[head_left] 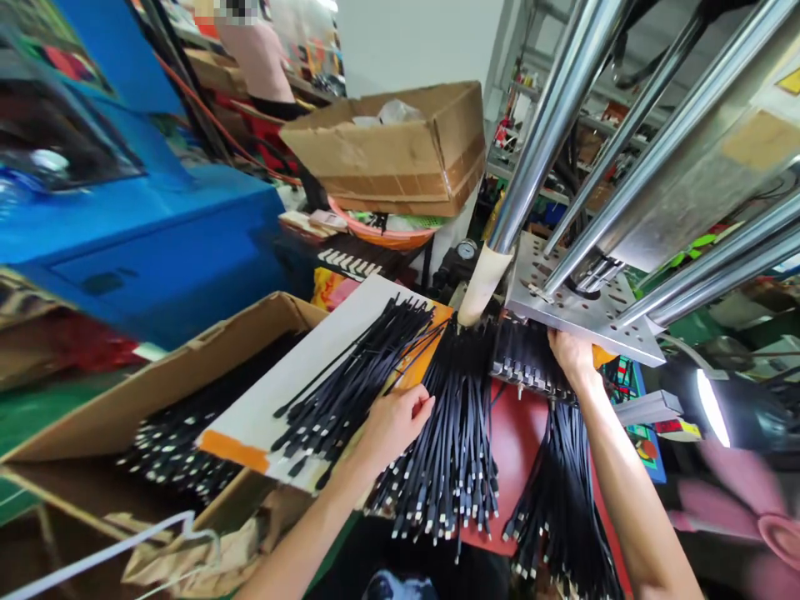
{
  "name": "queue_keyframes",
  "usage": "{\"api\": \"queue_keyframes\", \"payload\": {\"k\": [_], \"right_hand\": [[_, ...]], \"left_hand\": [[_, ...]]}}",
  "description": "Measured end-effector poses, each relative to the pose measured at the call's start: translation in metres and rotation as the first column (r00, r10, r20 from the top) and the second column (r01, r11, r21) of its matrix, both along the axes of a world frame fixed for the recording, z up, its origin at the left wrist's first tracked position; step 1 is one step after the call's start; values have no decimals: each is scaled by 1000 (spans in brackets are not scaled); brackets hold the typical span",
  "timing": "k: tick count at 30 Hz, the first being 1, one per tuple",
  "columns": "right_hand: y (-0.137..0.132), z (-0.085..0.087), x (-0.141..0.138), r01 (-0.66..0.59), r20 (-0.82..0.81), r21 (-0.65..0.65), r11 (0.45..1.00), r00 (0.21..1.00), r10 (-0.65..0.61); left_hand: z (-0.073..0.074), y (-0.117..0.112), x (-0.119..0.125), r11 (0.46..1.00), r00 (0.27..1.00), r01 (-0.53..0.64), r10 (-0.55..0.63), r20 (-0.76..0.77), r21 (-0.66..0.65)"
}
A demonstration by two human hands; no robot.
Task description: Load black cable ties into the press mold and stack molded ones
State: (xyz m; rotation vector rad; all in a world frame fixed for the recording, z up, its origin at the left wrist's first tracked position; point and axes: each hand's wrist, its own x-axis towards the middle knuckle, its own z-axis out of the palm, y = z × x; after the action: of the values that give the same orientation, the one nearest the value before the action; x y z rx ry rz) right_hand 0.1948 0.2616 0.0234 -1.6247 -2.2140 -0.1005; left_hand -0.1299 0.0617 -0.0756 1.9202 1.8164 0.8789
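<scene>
My left hand (400, 419) is closed, fingers curled, at the right edge of a white board (281, 375) with orange tape. Black cables (368, 367) with small light-coloured connectors lie across that board. What the left fingers hold, if anything, is hidden. Beside this hand, a thick bundle of black cables (459, 433) hangs over a red surface (518, 429). My right hand (572, 357) reaches to the right end of a metal mould block (531, 367), below a press plate (581, 300); its fingertips are hidden. Another cable bundle (556, 500) hangs beside my right forearm.
A cardboard box (156, 383) full of black cables stands left of the board. Steel press rods (556, 125) rise at the right. Further off are another cardboard box (387, 158), a blue machine (187, 242) and a person (256, 58). A pink fan (737, 508) and lit lamp (712, 408) sit right.
</scene>
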Motion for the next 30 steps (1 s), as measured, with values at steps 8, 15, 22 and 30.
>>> {"api": "queue_keyframes", "payload": {"k": [8,15,22,30], "right_hand": [[-137,33,9,96,-22,209,973,995,-93],[-250,130,38,-31,-240,17,999,970,34],[-284,115,0,-124,-259,-197,972,963,70],[-267,84,37,133,-204,63,989,972,-118]], "left_hand": [[37,-16,2,994,905,-110,94,415,17],[90,-16,27,900,702,431,-380,602,66],[55,-78,116,223,-248,939,-86,965,261],[45,-130,140,273,80,954,168,983,-124]]}}
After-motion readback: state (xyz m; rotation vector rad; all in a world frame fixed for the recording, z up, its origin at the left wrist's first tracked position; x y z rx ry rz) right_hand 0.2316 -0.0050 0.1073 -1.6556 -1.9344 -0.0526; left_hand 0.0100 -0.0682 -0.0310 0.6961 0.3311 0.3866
